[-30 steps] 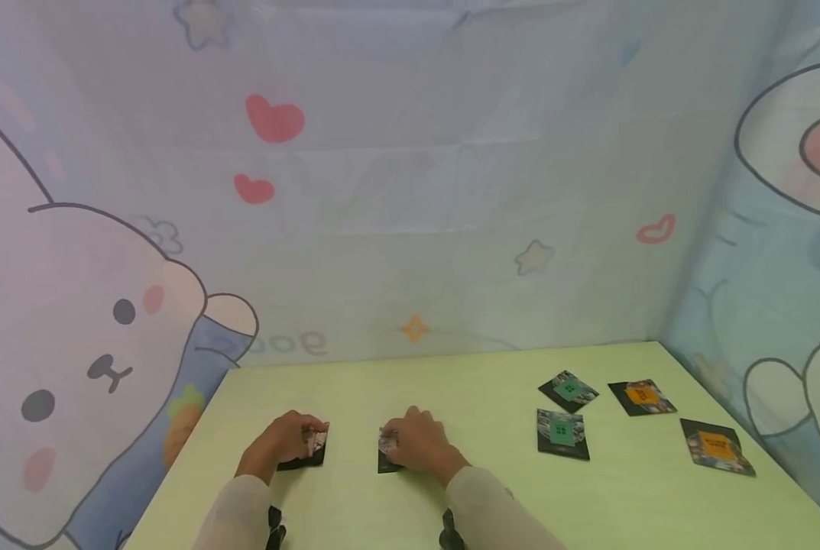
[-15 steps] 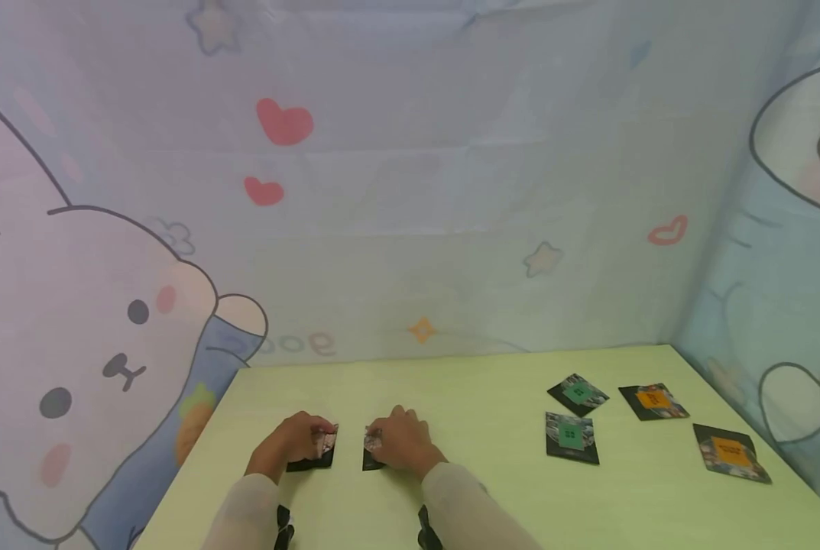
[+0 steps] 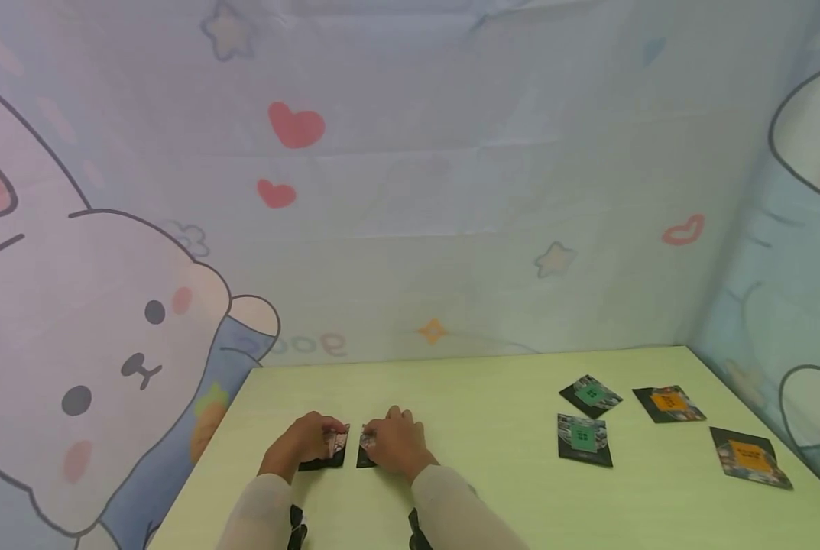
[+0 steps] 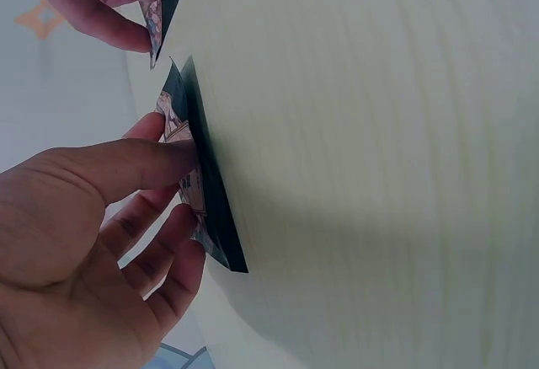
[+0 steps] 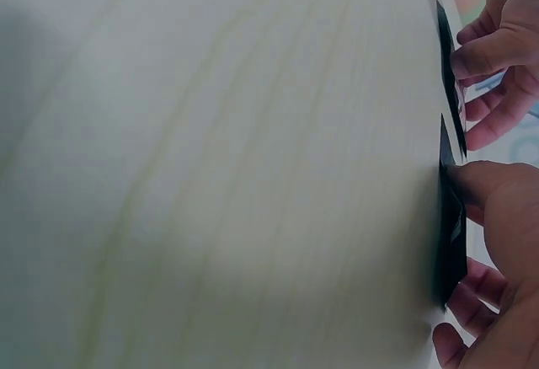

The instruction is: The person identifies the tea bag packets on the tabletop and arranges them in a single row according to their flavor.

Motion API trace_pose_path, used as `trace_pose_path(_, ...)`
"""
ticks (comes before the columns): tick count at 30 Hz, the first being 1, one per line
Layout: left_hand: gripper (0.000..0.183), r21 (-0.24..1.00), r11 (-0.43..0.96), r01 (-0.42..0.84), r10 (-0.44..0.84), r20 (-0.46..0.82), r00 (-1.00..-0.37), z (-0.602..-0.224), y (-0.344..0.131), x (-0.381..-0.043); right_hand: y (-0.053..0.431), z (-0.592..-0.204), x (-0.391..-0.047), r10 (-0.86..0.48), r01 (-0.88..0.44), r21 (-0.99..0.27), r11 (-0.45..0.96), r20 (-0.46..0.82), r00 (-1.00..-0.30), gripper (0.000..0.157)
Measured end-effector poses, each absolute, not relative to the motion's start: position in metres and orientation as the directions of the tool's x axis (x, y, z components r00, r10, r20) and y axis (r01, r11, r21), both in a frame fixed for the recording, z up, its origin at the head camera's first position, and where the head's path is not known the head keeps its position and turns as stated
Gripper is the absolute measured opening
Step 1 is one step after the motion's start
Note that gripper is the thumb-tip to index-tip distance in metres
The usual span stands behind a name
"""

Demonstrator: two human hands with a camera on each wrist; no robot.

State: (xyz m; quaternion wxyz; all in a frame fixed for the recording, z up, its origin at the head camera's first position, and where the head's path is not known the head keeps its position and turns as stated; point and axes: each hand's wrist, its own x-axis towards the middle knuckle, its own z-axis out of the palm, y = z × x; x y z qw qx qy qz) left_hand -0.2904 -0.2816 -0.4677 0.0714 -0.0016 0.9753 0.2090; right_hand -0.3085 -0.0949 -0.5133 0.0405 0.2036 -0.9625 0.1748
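My left hand [image 3: 303, 444] grips a flat black packet [image 3: 334, 457] with a pinkish printed front, on the left part of the table. In the left wrist view the thumb lies across the printed face, and the fingertips meet the packet's far side. My right hand [image 3: 401, 444] holds a similar dark packet [image 3: 364, 459], mostly hidden under the fingers in the head view. The two packets lie side by side with a narrow gap between their facing edges. From the right wrist, the right hand's packet [image 5: 452, 238] shows its black side, with the thumb at its edge.
To the right on the pale yellow-green table [image 3: 492, 428] lie two packets with green labels, one behind [image 3: 591, 395] and one in front [image 3: 584, 439]. Farther right are two with orange labels, one behind [image 3: 669, 402] and one in front [image 3: 751, 457]. A printed cloth [image 3: 410, 191] hangs behind.
My right hand has slid left with its packet, narrowing the gap to the left packet. The left hand stays in place. The head view has turned slightly left.
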Motion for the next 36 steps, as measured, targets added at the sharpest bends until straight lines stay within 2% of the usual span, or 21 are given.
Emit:
trace_pose_path(11,0.051,0.403,0.914,-0.039,0.028,-0.160,-0.987,-0.470,-0.274,-0.292,-0.089,-0.519,-0.308,-0.381,-0.418,-0.303,0.857,0.175,-0.908,0.026)
trace_pose_path(16,0.050,0.379,0.924,-0.041,0.023,-0.163,-0.986,-0.467,-0.275,-0.290,-0.083,-0.514,-0.309,-0.429,-0.477,-0.266,0.838,0.219,-0.876,0.033)
trace_pose_path(21,0.051,0.375,0.925,-0.056,0.008,-0.167,-0.986,-0.465,-0.277,-0.291,-0.070,-0.499,-0.311,-0.460,-0.500,-0.218,0.838,0.209,-0.863,0.039)
trace_pose_path(30,0.050,0.399,0.913,-0.078,-0.009,-0.172,-0.985,-0.468,-0.279,-0.288,-0.029,-0.491,-0.309,-0.451,-0.481,-0.398,0.781,0.173,-0.875,0.040)
trace_pose_path(36,0.051,0.430,0.899,-0.086,-0.013,-0.169,-0.986,-0.466,-0.277,-0.289,0.007,-0.490,-0.315,-0.429,-0.456,-0.447,0.770,0.168,-0.888,0.041)
